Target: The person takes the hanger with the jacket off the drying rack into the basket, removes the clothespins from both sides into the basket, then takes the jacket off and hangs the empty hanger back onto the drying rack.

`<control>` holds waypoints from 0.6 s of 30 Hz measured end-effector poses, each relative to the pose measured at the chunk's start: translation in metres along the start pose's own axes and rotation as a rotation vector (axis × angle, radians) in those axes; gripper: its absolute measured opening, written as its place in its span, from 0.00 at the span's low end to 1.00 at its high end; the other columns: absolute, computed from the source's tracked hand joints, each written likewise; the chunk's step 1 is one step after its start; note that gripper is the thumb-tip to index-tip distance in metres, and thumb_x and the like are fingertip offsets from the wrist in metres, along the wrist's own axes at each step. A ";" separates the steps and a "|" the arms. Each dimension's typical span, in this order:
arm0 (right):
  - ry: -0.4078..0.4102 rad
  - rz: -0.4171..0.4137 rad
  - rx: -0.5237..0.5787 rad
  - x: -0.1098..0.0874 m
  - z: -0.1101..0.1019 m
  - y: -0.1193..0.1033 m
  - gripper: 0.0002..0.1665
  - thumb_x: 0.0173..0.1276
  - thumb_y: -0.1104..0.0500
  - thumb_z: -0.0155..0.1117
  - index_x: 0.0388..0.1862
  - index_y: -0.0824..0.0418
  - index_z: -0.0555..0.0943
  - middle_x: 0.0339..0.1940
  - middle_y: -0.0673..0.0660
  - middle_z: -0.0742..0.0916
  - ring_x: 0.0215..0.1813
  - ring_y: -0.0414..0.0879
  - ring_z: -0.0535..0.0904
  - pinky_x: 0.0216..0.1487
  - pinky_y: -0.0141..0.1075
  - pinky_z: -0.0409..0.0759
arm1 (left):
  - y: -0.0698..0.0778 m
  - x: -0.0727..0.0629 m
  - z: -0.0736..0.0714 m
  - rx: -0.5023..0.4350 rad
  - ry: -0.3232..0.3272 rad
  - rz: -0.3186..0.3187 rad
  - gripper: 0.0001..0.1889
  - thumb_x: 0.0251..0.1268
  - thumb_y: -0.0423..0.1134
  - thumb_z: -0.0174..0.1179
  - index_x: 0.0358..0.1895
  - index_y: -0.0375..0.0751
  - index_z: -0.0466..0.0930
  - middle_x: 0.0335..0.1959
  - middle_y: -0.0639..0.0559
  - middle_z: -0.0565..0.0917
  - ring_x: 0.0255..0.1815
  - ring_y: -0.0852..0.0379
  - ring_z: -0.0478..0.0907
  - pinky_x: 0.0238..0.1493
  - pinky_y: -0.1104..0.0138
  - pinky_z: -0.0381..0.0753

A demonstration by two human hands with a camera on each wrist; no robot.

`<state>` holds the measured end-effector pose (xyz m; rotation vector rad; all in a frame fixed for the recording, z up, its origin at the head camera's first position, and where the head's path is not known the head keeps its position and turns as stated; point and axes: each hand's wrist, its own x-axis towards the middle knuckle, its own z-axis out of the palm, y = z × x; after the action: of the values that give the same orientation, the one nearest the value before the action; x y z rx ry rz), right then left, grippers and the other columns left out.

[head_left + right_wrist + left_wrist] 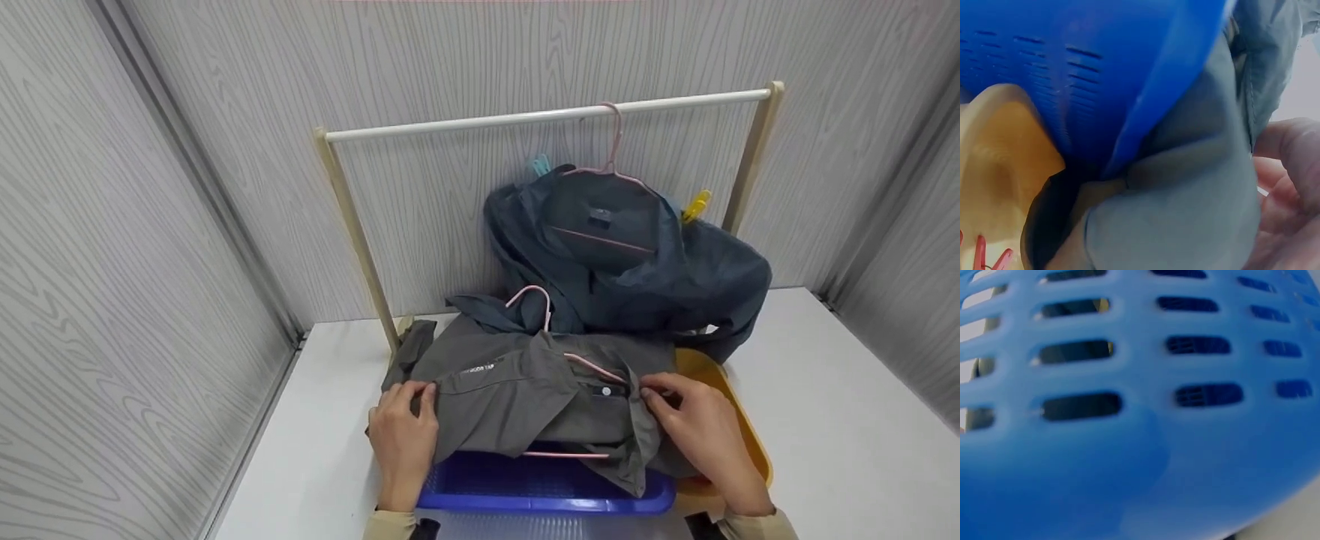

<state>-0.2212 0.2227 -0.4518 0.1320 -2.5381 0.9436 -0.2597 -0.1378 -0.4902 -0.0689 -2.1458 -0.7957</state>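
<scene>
A dark grey collared shirt (495, 405) lies over a blue basket (547, 504), with a pink hanger (550, 307) inside it; the hook sticks up from the collar and the lower bar shows below the cloth. At the shirt's left side my left hand (405, 435) pinches the fabric between thumb and fingers. My right hand (701, 427) pinches the cloth on the right, beside the open front. In the right wrist view, grey cloth (1185, 208) hangs beside my right hand (1292, 191). The basket's slotted wall (1140, 439) fills the left wrist view, which hides my left hand.
Behind stands a rack with a white rail (450, 125). A dark blue shirt (600, 262) hangs there on another pink hanger (616, 135), with a light blue clothespin (541, 165) and a yellow clothespin (697, 205). A yellow basket (750, 427) at right holds red clothespins (1002, 260).
</scene>
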 end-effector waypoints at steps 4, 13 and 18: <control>0.033 -0.004 0.030 -0.003 0.000 -0.005 0.09 0.68 0.58 0.67 0.45 0.55 0.88 0.40 0.51 0.88 0.41 0.47 0.83 0.44 0.46 0.79 | 0.006 0.003 -0.012 0.005 -0.016 -0.028 0.06 0.63 0.40 0.67 0.35 0.41 0.87 0.28 0.51 0.81 0.29 0.50 0.75 0.31 0.59 0.64; 0.025 0.065 0.026 -0.005 0.020 -0.020 0.33 0.70 0.32 0.54 0.57 0.57 0.81 0.52 0.58 0.83 0.54 0.55 0.75 0.59 0.55 0.69 | 0.025 0.011 -0.036 0.021 -0.055 -0.080 0.06 0.64 0.41 0.67 0.34 0.41 0.87 0.28 0.51 0.81 0.28 0.51 0.72 0.31 0.59 0.63; 0.093 0.072 0.039 -0.004 0.021 -0.015 0.24 0.72 0.39 0.57 0.50 0.56 0.84 0.47 0.57 0.86 0.50 0.55 0.78 0.56 0.53 0.72 | 0.026 0.014 -0.040 0.003 -0.034 -0.033 0.07 0.64 0.40 0.67 0.34 0.41 0.86 0.29 0.50 0.81 0.29 0.51 0.72 0.30 0.59 0.63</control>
<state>-0.2217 0.1979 -0.4585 0.0075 -2.4550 1.0029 -0.2330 -0.1424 -0.4480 -0.0454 -2.1857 -0.8156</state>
